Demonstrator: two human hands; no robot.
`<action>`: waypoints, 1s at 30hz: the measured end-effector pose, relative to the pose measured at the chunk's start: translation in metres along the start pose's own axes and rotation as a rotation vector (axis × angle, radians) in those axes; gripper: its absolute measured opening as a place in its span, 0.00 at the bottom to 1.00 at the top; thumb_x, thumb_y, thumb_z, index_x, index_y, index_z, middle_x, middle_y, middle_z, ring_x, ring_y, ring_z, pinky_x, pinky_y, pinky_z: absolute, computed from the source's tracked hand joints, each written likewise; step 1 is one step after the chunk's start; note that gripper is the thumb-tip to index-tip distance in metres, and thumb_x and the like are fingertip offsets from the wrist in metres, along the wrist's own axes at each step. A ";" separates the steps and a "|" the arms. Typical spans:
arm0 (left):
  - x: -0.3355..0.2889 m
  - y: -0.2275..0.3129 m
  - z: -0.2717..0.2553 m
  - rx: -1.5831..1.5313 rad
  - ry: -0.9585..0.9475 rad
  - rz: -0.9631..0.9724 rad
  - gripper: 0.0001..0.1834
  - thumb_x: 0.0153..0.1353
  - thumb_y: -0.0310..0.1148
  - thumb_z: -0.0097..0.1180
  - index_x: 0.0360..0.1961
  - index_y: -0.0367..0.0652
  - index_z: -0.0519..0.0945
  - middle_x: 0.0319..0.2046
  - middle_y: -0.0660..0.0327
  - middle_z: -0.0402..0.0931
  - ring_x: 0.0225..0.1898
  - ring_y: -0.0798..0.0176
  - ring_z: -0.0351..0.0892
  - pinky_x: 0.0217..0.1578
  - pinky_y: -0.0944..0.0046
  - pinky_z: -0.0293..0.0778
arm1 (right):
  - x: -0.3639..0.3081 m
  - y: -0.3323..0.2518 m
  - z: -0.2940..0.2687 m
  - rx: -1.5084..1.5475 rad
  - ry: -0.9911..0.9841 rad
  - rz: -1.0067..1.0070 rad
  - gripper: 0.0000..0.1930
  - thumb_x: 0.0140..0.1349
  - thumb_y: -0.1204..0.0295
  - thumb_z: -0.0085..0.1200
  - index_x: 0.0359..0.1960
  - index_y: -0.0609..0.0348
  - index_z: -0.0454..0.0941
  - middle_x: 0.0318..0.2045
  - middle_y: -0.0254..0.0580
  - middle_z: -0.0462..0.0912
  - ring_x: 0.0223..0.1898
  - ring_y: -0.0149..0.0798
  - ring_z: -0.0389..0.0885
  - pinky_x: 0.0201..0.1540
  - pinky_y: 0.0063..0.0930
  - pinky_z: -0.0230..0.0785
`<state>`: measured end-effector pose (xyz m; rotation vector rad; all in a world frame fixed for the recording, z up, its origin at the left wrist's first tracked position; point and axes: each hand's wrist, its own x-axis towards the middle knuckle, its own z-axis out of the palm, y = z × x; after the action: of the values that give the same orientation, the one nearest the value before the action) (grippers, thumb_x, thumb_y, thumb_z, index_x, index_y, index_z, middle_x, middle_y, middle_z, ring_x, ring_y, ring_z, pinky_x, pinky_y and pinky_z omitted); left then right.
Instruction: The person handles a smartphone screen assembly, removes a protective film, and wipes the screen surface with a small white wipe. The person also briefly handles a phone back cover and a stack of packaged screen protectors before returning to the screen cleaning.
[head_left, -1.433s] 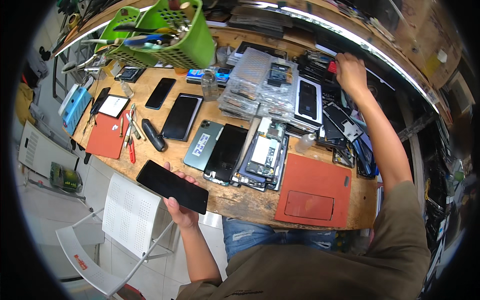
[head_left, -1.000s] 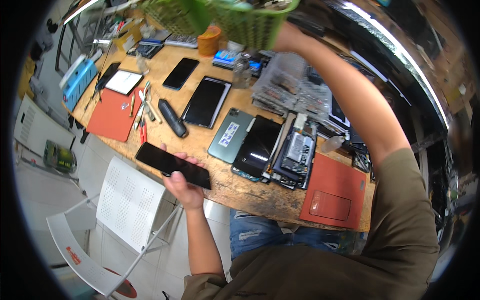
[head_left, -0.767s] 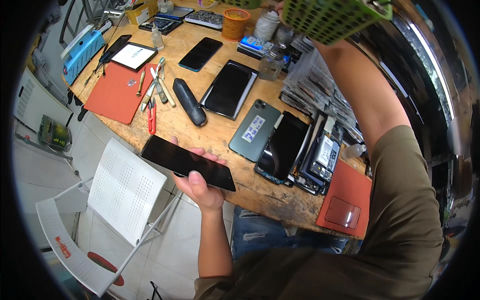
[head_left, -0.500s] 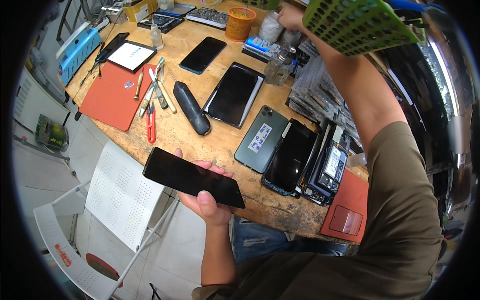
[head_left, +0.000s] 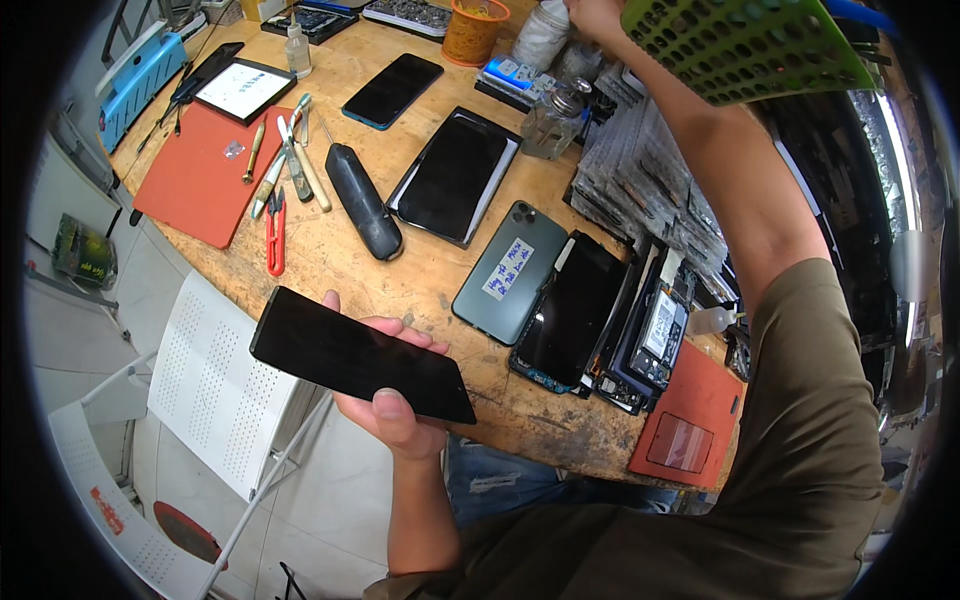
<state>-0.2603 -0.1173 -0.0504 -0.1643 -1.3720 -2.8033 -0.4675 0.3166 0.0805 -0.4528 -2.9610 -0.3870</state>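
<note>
A black smartphone point(head_left: 360, 355) lies tilted in my left hand point(head_left: 405, 425), dark screen up, over the table's front edge. The thumb presses along its near side, and the other fingers support it from beneath and behind. My right arm stretches to the far side of the table. There my right hand point(head_left: 597, 18) is beside a white plastic bottle point(head_left: 541, 35), partly cut off by the top edge, so its fingers cannot be made out. Close to it stand a glass jar with a metal top point(head_left: 553, 120) and an orange basket point(head_left: 474, 32).
A green perforated basket point(head_left: 745, 50) hangs over my right forearm. Mid-table lie a green-backed phone point(head_left: 508, 272), a boxed tablet-like screen point(head_left: 458, 175) and a black-handled tool point(head_left: 362, 203). Red cutters point(head_left: 276, 240) lie beside a red mat point(head_left: 195, 190). A white chair point(head_left: 215, 375) stands front left.
The whole view has shifted slightly, moving table items left and up. My right hand stays by the white bottle but now runs out of the top edge. My left hand still holds the smartphone.
</note>
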 end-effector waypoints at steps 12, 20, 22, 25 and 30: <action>0.001 -0.004 -0.002 -0.007 -0.014 0.054 0.62 0.62 0.61 0.64 0.77 0.26 0.46 0.47 0.51 0.74 0.39 0.59 0.83 0.38 0.56 0.88 | -0.034 0.028 -0.026 0.620 0.080 0.227 0.12 0.65 0.71 0.58 0.47 0.63 0.85 0.32 0.47 0.89 0.35 0.42 0.90 0.41 0.36 0.82; 0.003 -0.017 -0.014 -0.060 -0.064 0.147 0.53 0.66 0.54 0.60 0.79 0.34 0.49 0.49 0.50 0.74 0.41 0.55 0.83 0.41 0.54 0.86 | -0.153 0.035 -0.107 1.045 0.176 0.245 0.12 0.65 0.71 0.59 0.47 0.64 0.85 0.31 0.46 0.89 0.35 0.39 0.90 0.40 0.35 0.82; 0.005 -0.016 -0.017 -0.033 -0.109 0.160 0.48 0.70 0.54 0.55 0.79 0.35 0.50 0.52 0.49 0.73 0.44 0.53 0.82 0.44 0.53 0.85 | -0.230 0.040 -0.128 1.055 0.218 0.156 0.12 0.63 0.73 0.65 0.46 0.66 0.86 0.29 0.41 0.87 0.34 0.28 0.87 0.39 0.27 0.80; 0.008 -0.004 -0.016 -0.083 -0.261 0.134 0.44 0.74 0.52 0.50 0.80 0.38 0.50 0.60 0.49 0.72 0.56 0.50 0.79 0.62 0.49 0.75 | -0.335 0.044 -0.155 0.959 0.155 0.006 0.04 0.69 0.77 0.60 0.40 0.65 0.84 0.29 0.38 0.86 0.26 0.27 0.84 0.30 0.24 0.78; -0.052 0.037 0.014 -0.196 -0.595 -0.008 0.47 0.72 0.57 0.48 0.79 0.35 0.51 0.65 0.48 0.70 0.69 0.47 0.70 0.73 0.49 0.63 | -0.478 0.001 -0.165 0.736 0.175 -0.065 0.07 0.68 0.70 0.62 0.35 0.62 0.82 0.26 0.41 0.83 0.28 0.37 0.82 0.33 0.34 0.74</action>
<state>-0.2054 -0.1303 -0.0177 -1.0688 -1.1444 -3.0187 -0.0008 0.1409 0.1643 -0.2111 -2.6835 0.6125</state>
